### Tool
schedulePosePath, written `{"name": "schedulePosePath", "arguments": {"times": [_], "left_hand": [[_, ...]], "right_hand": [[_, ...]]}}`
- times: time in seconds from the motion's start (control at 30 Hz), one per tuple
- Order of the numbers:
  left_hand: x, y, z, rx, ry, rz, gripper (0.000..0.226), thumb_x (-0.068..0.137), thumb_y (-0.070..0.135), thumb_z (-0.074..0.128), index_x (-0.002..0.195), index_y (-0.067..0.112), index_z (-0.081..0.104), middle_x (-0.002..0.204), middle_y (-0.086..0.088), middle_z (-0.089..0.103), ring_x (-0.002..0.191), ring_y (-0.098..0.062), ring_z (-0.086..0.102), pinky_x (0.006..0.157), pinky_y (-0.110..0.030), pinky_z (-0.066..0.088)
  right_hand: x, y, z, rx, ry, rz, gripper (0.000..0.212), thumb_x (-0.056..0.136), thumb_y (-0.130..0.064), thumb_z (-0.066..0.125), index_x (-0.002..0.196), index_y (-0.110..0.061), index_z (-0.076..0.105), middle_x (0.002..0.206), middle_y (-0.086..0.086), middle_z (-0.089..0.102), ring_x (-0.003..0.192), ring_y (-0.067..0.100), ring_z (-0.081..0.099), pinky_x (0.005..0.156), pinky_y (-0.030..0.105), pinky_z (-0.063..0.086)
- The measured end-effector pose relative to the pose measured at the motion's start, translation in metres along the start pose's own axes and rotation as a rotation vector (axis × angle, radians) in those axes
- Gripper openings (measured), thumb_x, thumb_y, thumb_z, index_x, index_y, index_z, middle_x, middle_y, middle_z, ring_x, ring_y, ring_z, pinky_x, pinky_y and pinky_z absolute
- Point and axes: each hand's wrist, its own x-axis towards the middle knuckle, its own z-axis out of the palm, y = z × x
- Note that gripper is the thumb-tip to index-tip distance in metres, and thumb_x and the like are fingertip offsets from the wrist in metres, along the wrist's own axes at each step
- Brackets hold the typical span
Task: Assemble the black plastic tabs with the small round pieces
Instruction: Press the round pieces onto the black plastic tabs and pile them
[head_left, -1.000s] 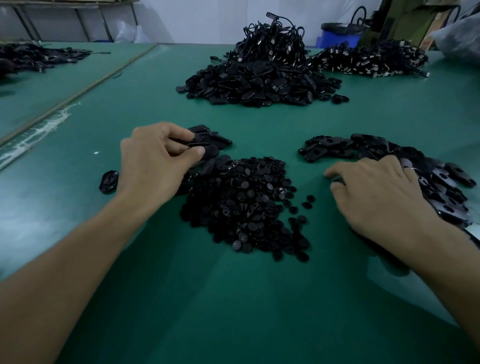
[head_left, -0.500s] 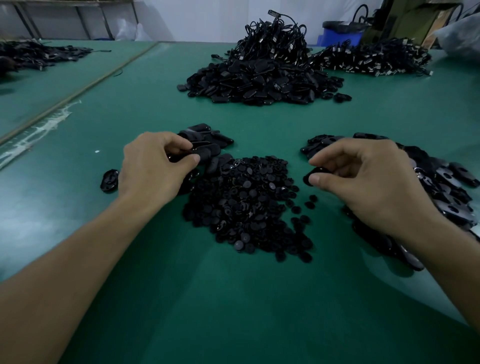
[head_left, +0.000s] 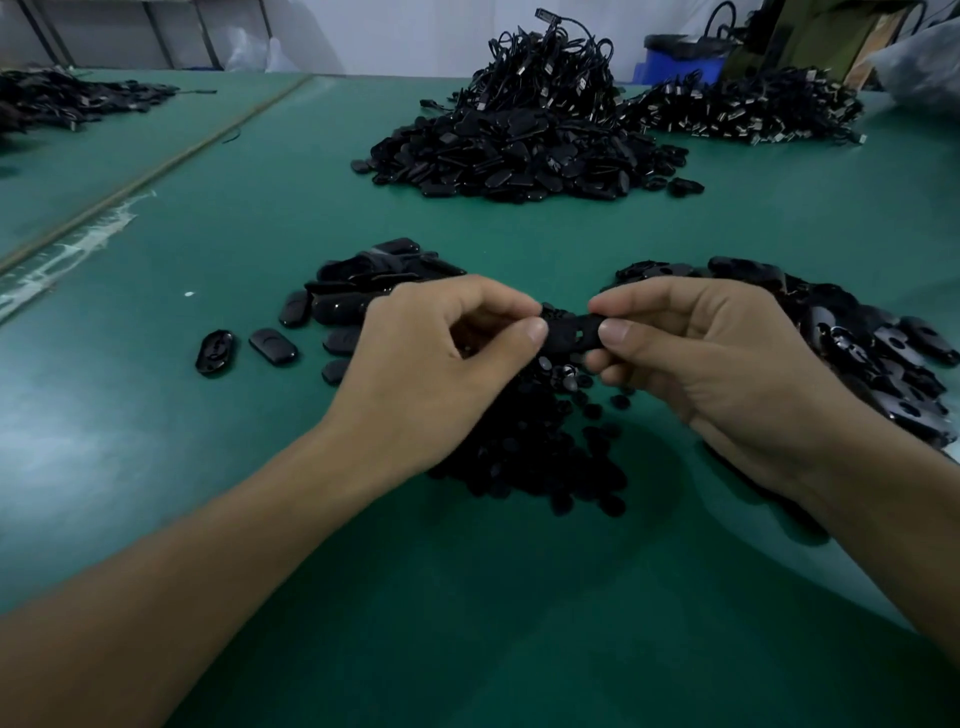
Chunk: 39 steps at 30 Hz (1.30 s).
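Note:
Both hands meet over the middle of the green table (head_left: 260, 467). My left hand (head_left: 436, 358) and my right hand (head_left: 696, 353) pinch the two ends of one black plastic tab (head_left: 571, 332) between thumb and fingers. Under the hands lies a heap of small round black pieces (head_left: 561, 447). A pile of black tabs (head_left: 883, 364) spreads to the right, partly hidden by my right hand. A smaller pile of oval black tabs (head_left: 363, 280) lies to the left, with two loose tabs (head_left: 244, 348) beside it. Whether a round piece sits in the held tab is hidden.
A big mound of black tabs (head_left: 519, 156) topped with black cables stands at the back centre. Another cable heap (head_left: 743, 109) is at the back right, near a blue bin (head_left: 680, 62). A dark pile (head_left: 67, 98) lies on the far left table.
My hands have come together from their separate piles. The left hand left the left pile, the right hand rose from the right pile, and both now hold one tab over the round pieces.

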Motion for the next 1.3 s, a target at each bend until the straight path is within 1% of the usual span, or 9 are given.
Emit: {"name": "schedulePosePath", "arguments": {"times": [0.13, 0.37, 0.53, 0.63, 0.73, 0.87, 1.03, 1.23, 1.3], "left_hand": [[0.0, 0.003, 0.001, -0.141, -0.078, -0.051, 0.012, 0.088, 0.016, 0.075, 0.098, 0.023, 0.077, 0.081, 0.007, 0.076, 0.076, -0.01, 0.073, 0.074, -0.031, 0.06], [0.0, 0.005, 0.004, -0.379, -0.063, -0.132, 0.02, 0.089, -0.003, 0.07, 0.095, 0.016, 0.073, 0.081, -0.006, 0.077, 0.072, -0.015, 0.075, 0.066, -0.023, 0.058], [0.003, 0.004, 0.0, -0.408, 0.032, -0.15, 0.017, 0.089, -0.004, 0.069, 0.091, 0.013, 0.073, 0.076, -0.005, 0.076, 0.069, -0.014, 0.074, 0.065, -0.022, 0.058], [0.004, 0.003, -0.002, -0.419, 0.08, -0.174, 0.016, 0.088, -0.004, 0.07, 0.09, 0.012, 0.073, 0.073, -0.005, 0.076, 0.069, -0.017, 0.074, 0.066, -0.024, 0.059], [0.004, 0.003, -0.002, -0.409, 0.089, -0.184, 0.016, 0.087, -0.004, 0.071, 0.091, 0.012, 0.073, 0.074, -0.005, 0.076, 0.07, -0.017, 0.074, 0.066, -0.024, 0.06], [0.003, 0.005, 0.0, -0.373, 0.08, -0.181, 0.016, 0.087, -0.002, 0.071, 0.091, 0.013, 0.074, 0.075, -0.004, 0.076, 0.071, -0.017, 0.075, 0.067, -0.027, 0.061], [0.002, 0.005, 0.001, -0.369, 0.07, -0.18, 0.015, 0.088, -0.002, 0.071, 0.092, 0.012, 0.074, 0.076, -0.006, 0.076, 0.071, -0.017, 0.075, 0.067, -0.027, 0.061], [0.002, 0.003, 0.001, -0.363, 0.063, -0.175, 0.016, 0.087, -0.002, 0.072, 0.09, 0.014, 0.074, 0.076, -0.004, 0.076, 0.072, -0.017, 0.075, 0.066, -0.026, 0.06], [0.002, 0.003, 0.001, -0.35, 0.058, -0.171, 0.016, 0.087, 0.0, 0.072, 0.09, 0.015, 0.074, 0.076, -0.003, 0.076, 0.072, -0.018, 0.075, 0.068, -0.028, 0.06]], "right_hand": [[0.0, 0.001, 0.006, 0.103, -0.035, -0.001, 0.02, 0.071, -0.01, 0.069, 0.091, -0.007, 0.072, 0.075, 0.008, 0.073, 0.067, 0.014, 0.069, 0.065, 0.02, 0.056], [0.0, 0.002, 0.008, 0.111, -0.002, -0.017, 0.016, 0.073, -0.01, 0.073, 0.089, -0.01, 0.073, 0.074, 0.008, 0.074, 0.068, 0.015, 0.071, 0.065, 0.02, 0.056], [0.0, 0.004, -0.001, -0.625, 0.166, -0.212, 0.016, 0.09, -0.015, 0.071, 0.089, -0.031, 0.071, 0.077, -0.012, 0.073, 0.078, -0.002, 0.068, 0.067, 0.01, 0.049], [-0.002, 0.004, -0.003, -0.91, 0.111, -0.227, 0.01, 0.09, -0.023, 0.072, 0.091, -0.033, 0.071, 0.075, -0.023, 0.063, 0.079, -0.017, 0.057, 0.066, -0.003, 0.038], [-0.001, 0.007, -0.002, -1.089, 0.031, -0.208, 0.007, 0.089, -0.034, 0.07, 0.094, -0.031, 0.073, 0.079, -0.024, 0.059, 0.08, -0.024, 0.048, 0.069, -0.004, 0.034], [0.003, 0.011, 0.002, -1.148, 0.02, -0.164, 0.011, 0.088, -0.044, 0.067, 0.089, -0.034, 0.072, 0.085, -0.015, 0.064, 0.074, -0.007, 0.051, 0.062, 0.01, 0.035], [0.006, 0.011, 0.002, -1.039, 0.007, -0.122, 0.011, 0.09, -0.031, 0.071, 0.079, -0.032, 0.07, 0.071, -0.02, 0.062, 0.074, -0.023, 0.05, 0.063, -0.002, 0.036], [0.007, 0.013, -0.002, -0.983, 0.062, -0.139, 0.015, 0.096, -0.029, 0.062, 0.084, -0.029, 0.072, 0.07, -0.019, 0.064, 0.077, -0.008, 0.057, 0.061, 0.005, 0.042], [0.007, 0.012, -0.003, -1.002, 0.056, -0.15, 0.012, 0.095, -0.024, 0.064, 0.088, -0.026, 0.073, 0.071, -0.021, 0.062, 0.076, -0.015, 0.055, 0.063, 0.002, 0.04]]}}
